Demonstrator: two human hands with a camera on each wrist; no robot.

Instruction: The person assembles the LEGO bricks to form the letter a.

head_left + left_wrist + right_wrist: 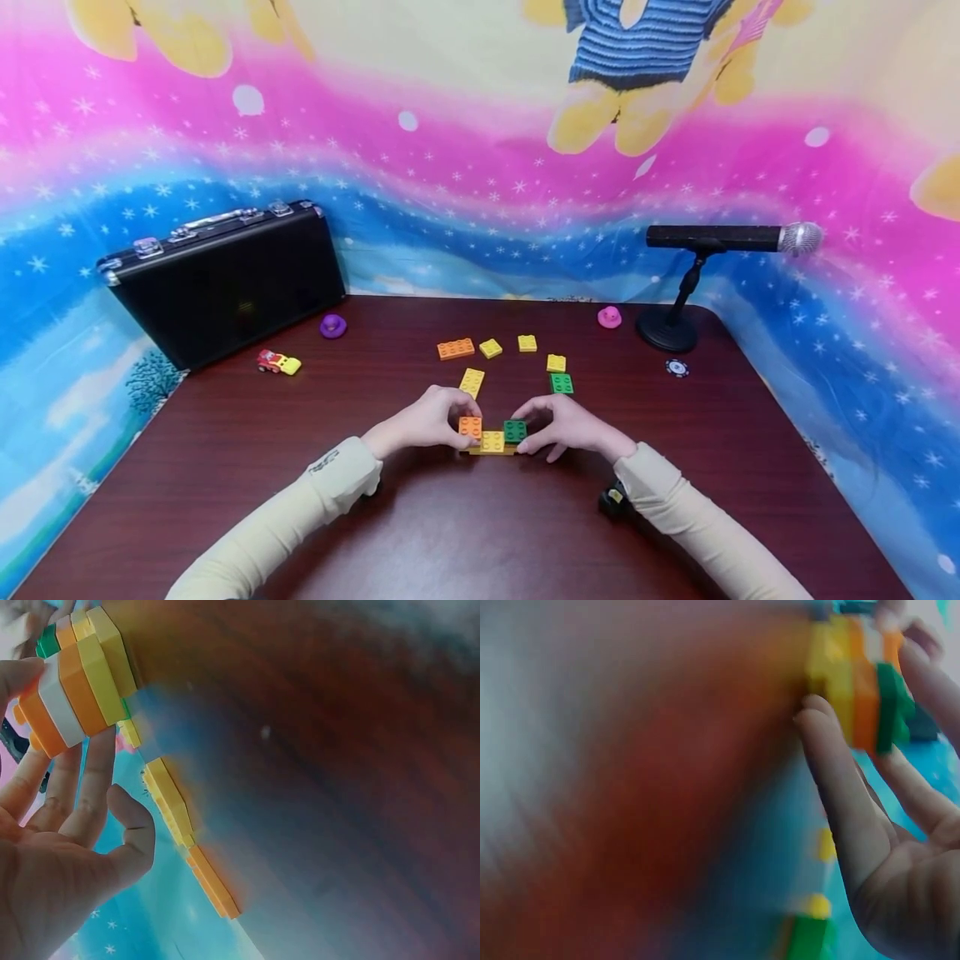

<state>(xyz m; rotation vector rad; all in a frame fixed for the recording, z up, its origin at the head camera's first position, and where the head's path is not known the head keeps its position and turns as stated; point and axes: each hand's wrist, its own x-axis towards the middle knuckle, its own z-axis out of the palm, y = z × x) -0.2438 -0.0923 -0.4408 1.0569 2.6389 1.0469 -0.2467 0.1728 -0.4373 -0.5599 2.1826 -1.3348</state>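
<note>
A small structure of toy building bricks stands in front of the person. Its left column has an orange brick [470, 427] on top, with a white brick [60, 701], another orange one and yellow below. A dark green brick [515, 431] tops the right column, over orange and yellow. Between the columns shows a lower yellow brick [492, 442]. The left hand [429, 421] grips the left column between thumb and fingers. From the other side, the right hand [572, 427] holds the right column, thumb at the near side and fingers behind the green brick.
Beyond the hands lie loose bricks: a long orange one [456, 348], a long yellow one [472, 382], several small yellow ones and a green one [561, 383]. A black case [225, 283] and toy car [278, 362] stand left; a microphone stand [667, 328] and poker chip [677, 368] right.
</note>
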